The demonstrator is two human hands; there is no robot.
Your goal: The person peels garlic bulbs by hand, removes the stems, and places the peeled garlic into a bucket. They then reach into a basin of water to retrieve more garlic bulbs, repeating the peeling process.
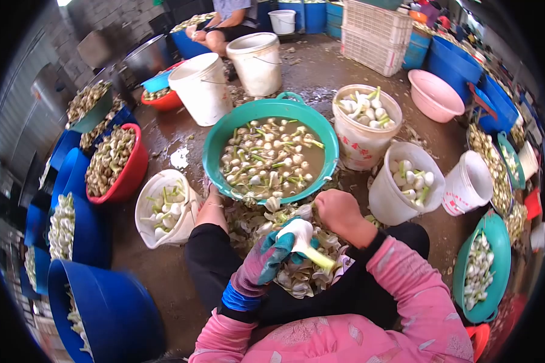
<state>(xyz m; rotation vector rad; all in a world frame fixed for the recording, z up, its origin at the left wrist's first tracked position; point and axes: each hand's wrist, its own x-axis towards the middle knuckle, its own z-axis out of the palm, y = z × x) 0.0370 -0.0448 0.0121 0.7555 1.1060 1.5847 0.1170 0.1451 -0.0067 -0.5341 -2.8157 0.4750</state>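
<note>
Head view: gloved left hand gripped a garlic bulb above a heap of skins

Garlic bulb [299,232] sat low center, stem [322,259] pointing to about 5 o'clock. Left hand [265,255], in a work glove, had its fingers closed around the bulb. Right hand [343,213], no glove, was at 2 o'clock from the bulb, apart from it. Fingers curled inward; could not tell whether they pinched anything small.

Loose skins [303,282] lay below both hands. Green basin [332,151], between 11 and 12 o'clock, held bulbs in cloudy water. White bucket with bulbs [191,209] stood at 9 to 10 o'clock; translucent bucket [384,199] at 2 and printed bucket [360,151] at 1, bulbs in both. Seated person [233,12] was far off, near 11.

Handling, as judged: a snug but not crushing glove grip suited the wet-looking, rounded bulb, since squeezing could have bruised it or popped it loose. Support belonged under the bulb, not on the stem, which might have snapped. Best to turn the bulb little by little, bare fingertips working close to the surface, loose bits falling straight onto the heap, clear of the basin.
</note>
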